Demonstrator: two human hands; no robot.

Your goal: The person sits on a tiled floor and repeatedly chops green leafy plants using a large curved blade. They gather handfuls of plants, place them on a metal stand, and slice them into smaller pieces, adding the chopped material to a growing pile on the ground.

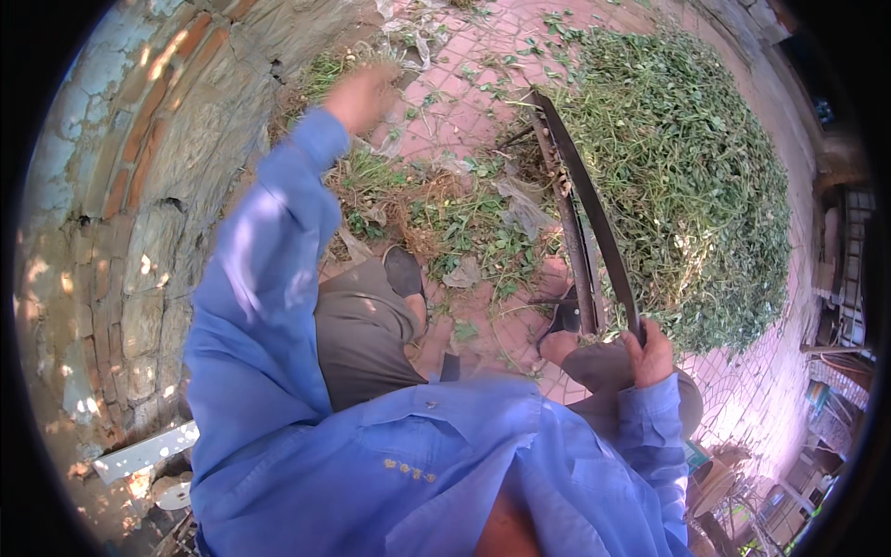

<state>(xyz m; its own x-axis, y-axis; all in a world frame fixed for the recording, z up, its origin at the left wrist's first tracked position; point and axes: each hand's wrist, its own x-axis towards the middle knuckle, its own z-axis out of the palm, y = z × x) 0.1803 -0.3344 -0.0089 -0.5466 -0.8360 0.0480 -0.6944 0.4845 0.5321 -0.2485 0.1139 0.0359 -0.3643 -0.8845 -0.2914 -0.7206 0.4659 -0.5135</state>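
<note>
My right hand [651, 351] grips the near end of a long dark blade [592, 195], a lever of a hinged fodder cutter. The blade is raised a little above the cutter's long metal-edged base [567, 209], which runs away from me and bears small bits along it. My left hand [362, 97] is blurred and stretched out at the upper left, above a small heap of green stalks [324, 76]; whether it holds anything cannot be told. Between my feet and the cutter lie roots and leafy plants [452, 216] with torn clear plastic film [522, 209].
A large heap of cut green plants [682, 181] lies right of the cutter. A stone and brick wall [153, 209] rises at the left. Pinkish paving [459, 76] shows between scattered leaves. My shoes [404, 271] stand near the cutter's base; a pale board [146, 452] lies at the lower left.
</note>
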